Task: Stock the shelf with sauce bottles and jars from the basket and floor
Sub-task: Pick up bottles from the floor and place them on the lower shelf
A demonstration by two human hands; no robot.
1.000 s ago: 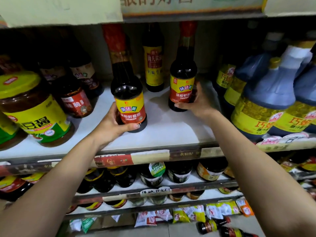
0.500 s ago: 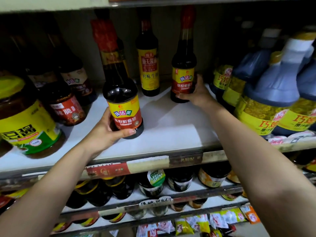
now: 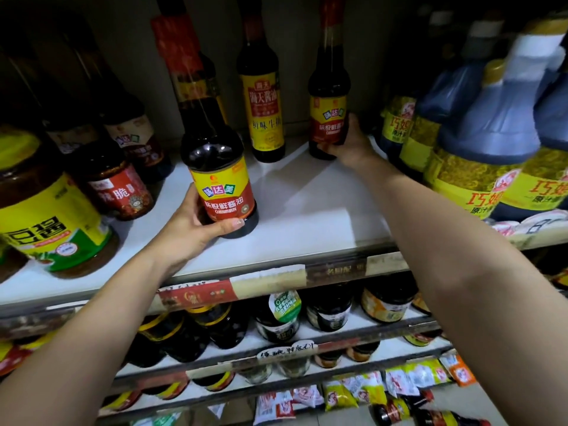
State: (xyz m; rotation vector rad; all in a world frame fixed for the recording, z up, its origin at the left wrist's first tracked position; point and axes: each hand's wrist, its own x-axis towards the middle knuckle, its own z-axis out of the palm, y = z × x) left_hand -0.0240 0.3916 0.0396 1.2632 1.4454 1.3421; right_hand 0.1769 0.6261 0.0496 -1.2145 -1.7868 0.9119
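Stocking the white shelf [image 3: 307,216], hemmed by big blue-necked jugs [image 3: 479,142] on the right and a wide yellow-labelled jar [image 3: 52,216] on the left. Gripping the front sauce bottle [image 3: 221,186] low on its label with the left hand [image 3: 190,230], fingers [image 3: 230,223] curled round the body, base at or just above the shelf near the front edge; cannot tell which. Holding the rear sauce bottle [image 3: 327,118], same brand, deep at the back with the right hand [image 3: 350,146], fingers [image 3: 353,127] wrapped round its lower half, near a yellow-labelled bottle [image 3: 266,112]. Judging the step as seating both upright in one file. Settle the rear base flat before letting go, clear of the jugs; then slide rather than lift the front one straight back along the bare strip, label forward, steadying low to avoid tipping the tall neck toward the small red-labelled jar [image 3: 120,192].
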